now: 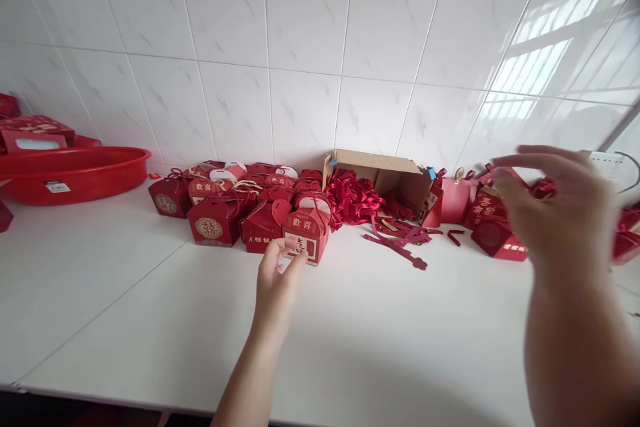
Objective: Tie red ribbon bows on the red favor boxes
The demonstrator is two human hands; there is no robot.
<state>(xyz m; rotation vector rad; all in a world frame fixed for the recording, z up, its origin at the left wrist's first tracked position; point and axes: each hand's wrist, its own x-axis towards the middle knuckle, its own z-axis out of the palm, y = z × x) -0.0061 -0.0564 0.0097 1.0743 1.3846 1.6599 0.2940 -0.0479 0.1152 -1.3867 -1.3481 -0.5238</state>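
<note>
My left hand (280, 267) is at the front of a red paper gift box (306, 223) with a cord handle and pale lettering. Its fingers are apart, and I cannot tell whether they touch the box. Several more red gift boxes (213, 220) stand in rows behind and to the left of it. My right hand (563, 200) is raised at the right, blurred, with thumb and fingers apart and nothing between them. Beyond it, partly covered by the hand, a red gift box (497, 237) sits on the white table (375, 333).
An open cardboard box (385, 163) lies against the tiled wall, with shiny red ribbon (353, 197) spilling out. Flat dark-red straps (400, 233) lie before it. A large red plastic basin (100, 177) stands at the left, near more red boxes (37, 127).
</note>
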